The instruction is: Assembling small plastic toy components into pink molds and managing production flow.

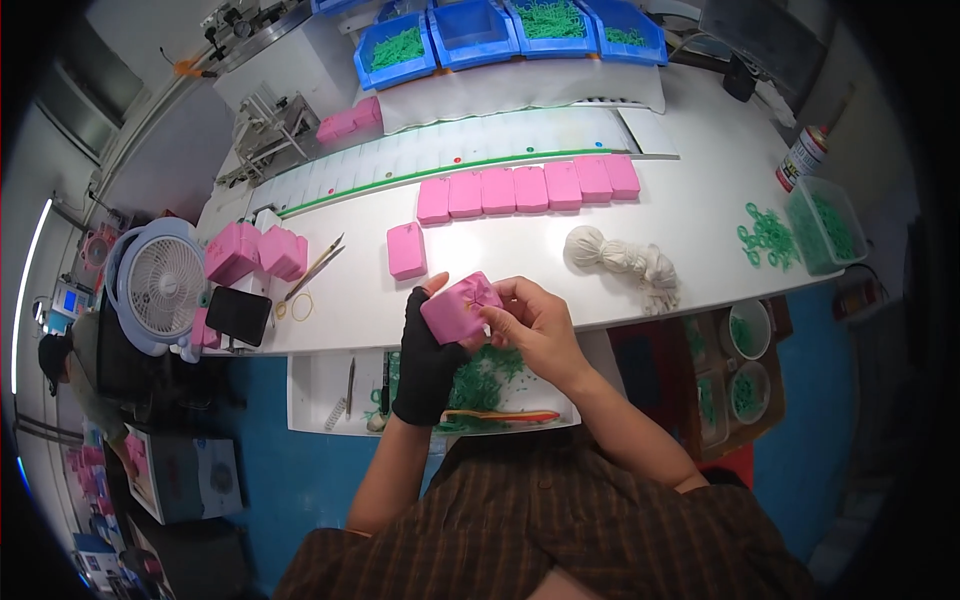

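My left hand [425,350], in a black fingerless glove, is wrapped round a pink block [455,315] above the table's front edge. The block is tilted, and its upper face looks creased. My right hand [540,325] is bare, with thumb and fingers pinched together at the block's right side. Whatever lies between those fingertips is too small to make out. Just beyond my hands, a single pink block [406,251] lies on the white table [500,240]. Farther back, several similar pink blocks [515,190] stand side by side in a row.
Knotted white cloth [610,253] lies right of my hands; green rings [768,238] and a clear tub [825,225] are farther right. Left are stacked pink blocks [235,252], tweezers [315,270], a phone [238,315] and a fan [160,285]. An open drawer [310,390] sits below; blue bins [475,40] behind.
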Available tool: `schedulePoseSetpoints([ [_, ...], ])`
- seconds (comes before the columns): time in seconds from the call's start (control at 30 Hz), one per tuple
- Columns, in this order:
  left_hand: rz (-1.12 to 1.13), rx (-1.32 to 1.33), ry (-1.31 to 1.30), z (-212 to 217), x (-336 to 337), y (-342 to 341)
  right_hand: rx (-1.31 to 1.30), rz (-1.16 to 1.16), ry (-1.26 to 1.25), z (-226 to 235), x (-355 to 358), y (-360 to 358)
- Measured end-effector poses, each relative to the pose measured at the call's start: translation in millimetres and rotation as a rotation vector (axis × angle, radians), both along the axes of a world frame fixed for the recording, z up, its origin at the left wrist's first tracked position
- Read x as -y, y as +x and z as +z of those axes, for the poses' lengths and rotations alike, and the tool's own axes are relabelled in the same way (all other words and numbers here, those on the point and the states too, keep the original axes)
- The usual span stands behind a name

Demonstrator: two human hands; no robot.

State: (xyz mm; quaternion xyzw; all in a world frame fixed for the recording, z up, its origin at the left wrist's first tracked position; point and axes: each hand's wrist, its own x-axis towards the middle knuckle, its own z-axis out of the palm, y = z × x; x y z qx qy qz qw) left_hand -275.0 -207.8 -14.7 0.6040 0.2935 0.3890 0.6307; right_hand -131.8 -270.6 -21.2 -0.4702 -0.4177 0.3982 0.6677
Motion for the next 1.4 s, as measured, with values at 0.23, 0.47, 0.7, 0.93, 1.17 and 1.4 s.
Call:
schedulePoseSetpoints([
  [0.23, -0.05, -0.032, -0.085, 7.0, 12.9, -7.7, -0.284, 0.116, -0.16, 9.1, 16.2, 3.1],
  [0.47, 0.054, -0.055, 0.055, 9.2, 21.7, -2.3, 0.698, -0.162, 0.082, 14.9, 22.0, -4.5],
  [0.7, -0.241, 0.465, -0.469, -10.1, 13.7, -9.1, 0.644, -0.018, 0.203, 14.2, 22.3, 11.2],
  [0.93, -0.049, 0.066, -0.002, 4.0, 18.8, 1.1, 0.749, -0.158, 0.152, 13.3, 17.1, 5.2],
  [1.17, 0.015, -0.109, 0.167, -10.1, 17.1, -0.8, 0.332, -0.019, -0.044, 5.8, 22.2, 14.2],
  [1.4, -0.101, -0.107, -0.031, 10.4, 13.0, -1.7, 0.091, 0.108, 0.015, 4.3, 13.8, 28.1],
])
